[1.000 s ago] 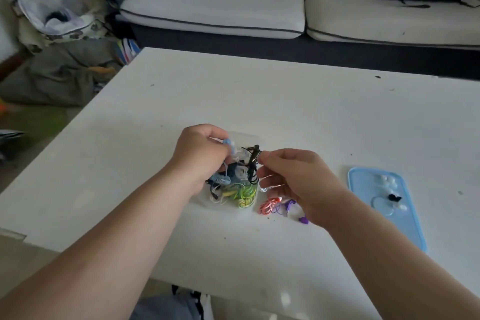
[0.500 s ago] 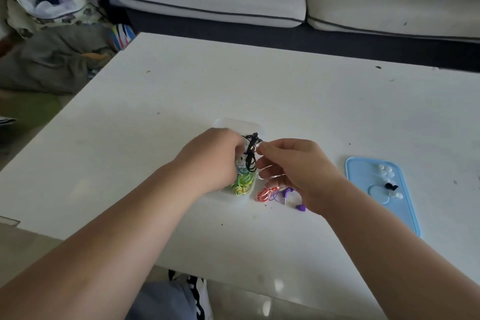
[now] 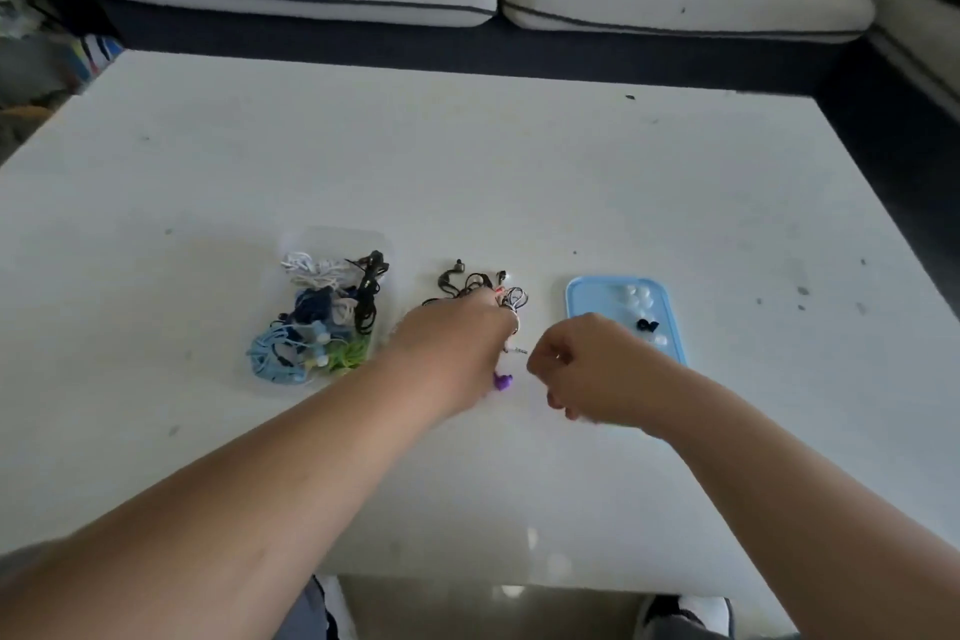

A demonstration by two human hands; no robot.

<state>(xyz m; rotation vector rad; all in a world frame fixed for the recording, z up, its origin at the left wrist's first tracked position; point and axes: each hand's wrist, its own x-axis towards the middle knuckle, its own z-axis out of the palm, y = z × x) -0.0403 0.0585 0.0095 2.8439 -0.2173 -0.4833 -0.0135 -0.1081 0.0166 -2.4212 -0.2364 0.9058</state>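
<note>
Black earphones point(image 3: 470, 282) centre frame on tabletop point(image 3: 519, 172), between clear box point(image 3: 337, 235) left, blue lid point(image 3: 587, 297) right. Left hand point(image 3: 457, 335) grips tangle; right hand point(image 3: 587, 369) curled, cannot tell if holding. Best: pin tangle, tease 1 cord out slowly, no yanking

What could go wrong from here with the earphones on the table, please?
The left hand is on the black earphones, with a purple earbud and a loose plug close by; pulling one cord may drag or knot the others. The right hand, fingers curled, hovers close beside the blue lid holding small loose ear tips; a careless sweep could scatter them. The clear box is heaped with cords that could snag and spill.
</note>
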